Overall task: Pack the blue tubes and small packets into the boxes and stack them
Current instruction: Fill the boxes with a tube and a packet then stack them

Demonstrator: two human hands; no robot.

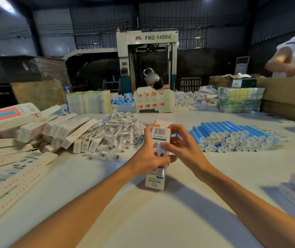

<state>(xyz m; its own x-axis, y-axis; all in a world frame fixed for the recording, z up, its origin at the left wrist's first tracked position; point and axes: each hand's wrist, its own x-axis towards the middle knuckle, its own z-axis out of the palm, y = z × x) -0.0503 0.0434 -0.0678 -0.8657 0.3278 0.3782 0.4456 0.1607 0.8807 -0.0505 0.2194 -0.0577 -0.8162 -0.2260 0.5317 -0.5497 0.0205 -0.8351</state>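
Risk: the carton (155, 179) seems to stand on one narrow end on the table (161, 222), and both grips sit high. The foot could skate, or the box tip, if either hand eases off. The top flap (163, 122) looks open, so a tilt could spill the contents (can't tell if a tube or packet is loaded). A hard squeeze may crease the thin card.

Left hand (147, 153) wraps the middle, fingers curled round it. Right hand (183, 145) pinches the upper part, fingers bent.

Carton is long, slim and white, with green print and a barcode near the top. It sits dead centre, between the packet pile (118, 133) and the stacked blue tubes (232, 135).
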